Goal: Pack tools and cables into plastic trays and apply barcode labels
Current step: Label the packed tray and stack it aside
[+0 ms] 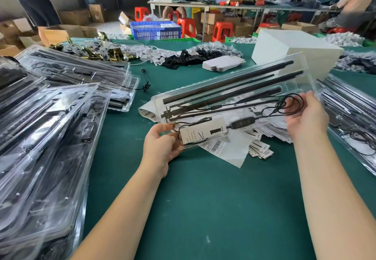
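both hands grip one filled clear tray [234, 88]: left hand [162, 143] pinches its near corner, right hand [305, 117] curls round its far edge, holding it above the green table [203, 198].
inside: three black rods [223, 82], one coiled cable [284, 105], one white card [203, 130]. packing looks done; barcode labels [215, 145] lie beneath, seemingly unapplied. packed trays [50, 127] are stacked left, too overlapped to count.

The print on the white card [202, 130] inside the clear tray [230, 88] is too small to read. Stacked packed trays [46, 137] run off the left edge; another tray [350, 117] is cut off at right.
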`<action>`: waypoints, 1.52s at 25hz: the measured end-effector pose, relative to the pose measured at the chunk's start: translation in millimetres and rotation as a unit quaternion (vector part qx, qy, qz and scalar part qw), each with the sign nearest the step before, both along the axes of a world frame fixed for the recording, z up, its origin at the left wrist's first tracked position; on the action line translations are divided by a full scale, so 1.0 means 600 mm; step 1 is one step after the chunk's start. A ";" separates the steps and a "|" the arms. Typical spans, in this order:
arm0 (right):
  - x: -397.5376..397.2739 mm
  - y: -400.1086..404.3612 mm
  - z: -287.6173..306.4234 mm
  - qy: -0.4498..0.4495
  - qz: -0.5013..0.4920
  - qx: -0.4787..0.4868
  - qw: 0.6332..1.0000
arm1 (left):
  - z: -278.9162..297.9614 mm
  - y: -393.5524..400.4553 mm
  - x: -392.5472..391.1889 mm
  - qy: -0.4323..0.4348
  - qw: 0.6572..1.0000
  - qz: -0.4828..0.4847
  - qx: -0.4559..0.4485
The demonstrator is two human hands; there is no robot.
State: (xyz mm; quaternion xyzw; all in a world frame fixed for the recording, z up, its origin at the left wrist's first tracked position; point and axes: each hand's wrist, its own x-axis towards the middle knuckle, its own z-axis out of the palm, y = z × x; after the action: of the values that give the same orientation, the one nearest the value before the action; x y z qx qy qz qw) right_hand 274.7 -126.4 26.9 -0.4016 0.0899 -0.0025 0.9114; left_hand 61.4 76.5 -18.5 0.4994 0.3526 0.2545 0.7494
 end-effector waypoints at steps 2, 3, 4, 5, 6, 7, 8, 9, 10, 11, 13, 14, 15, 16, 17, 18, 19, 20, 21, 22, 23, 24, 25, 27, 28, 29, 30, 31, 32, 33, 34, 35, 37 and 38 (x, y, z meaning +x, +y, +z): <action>-0.006 -0.001 0.004 -0.007 0.019 -0.029 0.999 | 0.002 0.000 -0.001 -0.021 1.000 0.000 -0.014; -0.008 0.001 0.005 -0.013 0.061 -0.054 0.997 | 0.002 0.000 -0.001 -0.037 0.999 -0.001 -0.027; -0.012 0.005 0.007 -0.021 0.120 -0.090 0.988 | 0.003 -0.002 0.000 -0.056 0.997 -0.001 -0.045; -0.017 0.013 0.010 -0.033 0.182 -0.132 0.974 | 0.004 -0.004 0.002 -0.075 0.995 0.000 -0.062; -0.028 0.028 0.014 -0.045 0.239 -0.169 0.955 | 0.004 -0.006 0.004 -0.089 0.993 0.005 -0.080; -0.043 0.047 0.017 -0.054 0.289 -0.191 0.936 | 0.003 -0.008 0.007 -0.098 0.990 0.012 -0.098; -0.062 0.072 0.015 -0.055 0.329 -0.201 0.921 | 0.002 -0.010 0.009 -0.103 0.988 0.020 -0.113; -0.083 0.099 0.009 -0.047 0.353 -0.205 0.912 | 0.000 -0.009 0.010 -0.106 0.986 0.027 -0.124; -0.105 0.127 -0.004 -0.033 0.359 -0.209 0.909 | -0.001 -0.008 0.009 -0.110 0.985 0.032 -0.131; -0.124 0.153 -0.023 -0.019 0.351 -0.222 0.909 | -0.002 -0.005 0.008 -0.114 0.984 0.032 -0.131; -0.152 0.189 -0.067 -0.009 0.331 -0.252 0.909 | -0.004 -0.002 0.006 -0.116 0.986 0.018 -0.115; -0.159 0.197 -0.083 -0.005 0.325 -0.250 0.912 | -0.003 -0.001 0.006 -0.110 0.988 0.005 -0.105; -0.161 0.199 -0.096 0.003 0.319 -0.233 0.919 | -0.003 -0.001 0.006 -0.094 0.991 -0.011 -0.094; -0.158 0.197 -0.103 0.008 0.310 -0.214 0.926 | -0.002 -0.001 0.006 -0.071 0.994 -0.028 -0.084; -0.152 0.193 -0.108 0.008 0.299 -0.203 0.932 | -0.001 0.000 0.006 -0.044 0.995 -0.047 -0.074; -0.147 0.189 -0.111 0.006 0.291 -0.198 0.936 | 0.000 -0.002 0.006 -0.015 0.996 -0.072 -0.059; -0.142 0.185 -0.114 0.001 0.284 -0.190 0.940 | 0.002 -0.003 0.005 0.016 0.994 -0.100 -0.036; -0.139 0.182 -0.114 -0.004 0.275 -0.178 0.945 | 0.004 -0.006 0.005 0.045 0.991 -0.127 -0.009; -0.136 0.181 -0.113 -0.009 0.267 -0.166 0.949 | 0.004 -0.009 0.005 0.067 0.987 -0.146 0.014; -0.136 0.181 -0.112 -0.010 0.261 -0.153 0.953 | 0.005 -0.011 0.004 0.080 0.985 -0.153 0.031; -0.137 0.182 -0.111 -0.011 0.260 -0.140 0.955 | 0.005 -0.011 0.004 0.086 0.984 -0.150 0.046; -0.137 0.183 -0.110 -0.009 0.262 -0.131 0.956 | 0.005 -0.012 0.005 0.091 0.983 -0.146 0.058; -0.137 0.183 -0.109 -0.009 0.265 -0.125 0.956 | 0.004 -0.011 0.006 0.094 0.983 -0.145 0.066; -0.138 0.182 -0.109 -0.010 0.270 -0.116 0.956 | 0.001 -0.009 0.006 0.095 0.981 -0.150 0.078; -0.138 0.182 -0.109 -0.010 0.271 -0.111 0.956 | -0.001 -0.010 0.007 0.090 0.981 -0.152 0.080; -0.138 0.181 -0.110 -0.011 0.272 -0.108 0.956 | -0.003 -0.010 0.007 0.078 0.982 -0.151 0.079; -0.138 0.181 -0.110 -0.013 0.273 -0.107 0.956 | -0.005 -0.012 0.008 0.062 0.984 -0.146 0.076; -0.138 0.181 -0.110 -0.014 0.274 -0.110 0.955 | -0.006 -0.014 0.008 0.048 0.986 -0.138 0.075; -0.139 0.182 -0.110 -0.014 0.275 -0.113 0.955 | -0.007 -0.015 0.008 0.040 0.988 -0.129 0.075; -0.140 0.183 -0.109 -0.013 0.276 -0.117 0.954 | -0.007 -0.015 0.007 0.036 0.989 -0.123 0.077; -0.141 0.183 -0.109 -0.013 0.276 -0.121 0.953 | -0.008 -0.015 0.007 0.035 0.989 -0.123 0.079; -0.140 0.183 -0.110 -0.011 0.275 -0.127 0.953 | -0.007 -0.015 0.006 0.036 0.988 -0.128 0.081; -0.139 0.183 -0.113 -0.008 0.272 -0.138 0.952 | -0.006 -0.015 0.006 0.049 0.986 -0.138 0.083; -0.139 0.183 -0.114 -0.008 0.272 -0.141 0.952 | -0.005 -0.014 0.007 0.056 0.986 -0.136 0.080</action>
State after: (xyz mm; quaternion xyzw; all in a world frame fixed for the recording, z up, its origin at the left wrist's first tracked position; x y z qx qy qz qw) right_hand 191.4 -16.4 -41.3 -0.5355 -0.0311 0.2299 0.8121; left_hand 65.3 67.8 -21.4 0.6146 0.3011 0.1494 0.7137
